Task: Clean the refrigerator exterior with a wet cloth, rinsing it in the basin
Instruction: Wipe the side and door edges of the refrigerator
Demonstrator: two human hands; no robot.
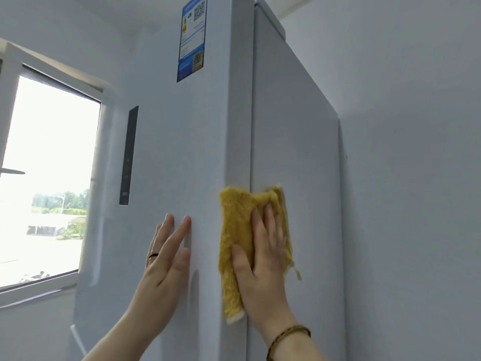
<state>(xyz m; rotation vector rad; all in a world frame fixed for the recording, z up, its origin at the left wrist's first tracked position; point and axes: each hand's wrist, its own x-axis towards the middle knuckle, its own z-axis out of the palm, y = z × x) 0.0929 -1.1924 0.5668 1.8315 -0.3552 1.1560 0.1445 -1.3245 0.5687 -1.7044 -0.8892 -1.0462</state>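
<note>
A tall white refrigerator fills the middle of the view, seen from below. A yellow cloth is wrapped over the door's right edge where the front meets the side panel. My right hand lies flat on the cloth and presses it against that corner. My left hand rests flat on the door front, fingers spread, holding nothing. The basin is not in view.
A dark control strip runs down the door at the left. A blue energy label sticks near the top. A bright window is at the left. A white wall stands close on the right.
</note>
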